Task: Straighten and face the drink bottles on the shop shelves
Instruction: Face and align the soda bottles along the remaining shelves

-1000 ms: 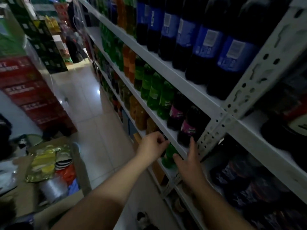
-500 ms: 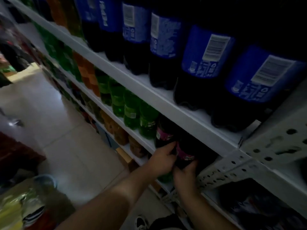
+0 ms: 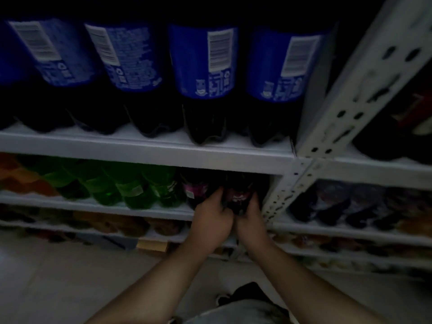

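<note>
On the middle shelf [image 3: 93, 203], just left of the white perforated upright [image 3: 350, 101], a dark bottle with a pink label [image 3: 238, 197] is gripped from both sides. The left hand [image 3: 210, 222] curls its fingers round the bottle's left side, and the right hand [image 3: 251, 222] wraps its right side. A second pink-labelled dark bottle [image 3: 198, 189] sits just to the left, with green bottles [image 3: 133, 190] beyond it. On the shelf above, large blue-labelled bottles [image 3: 205, 66] show their barcodes.
</note>
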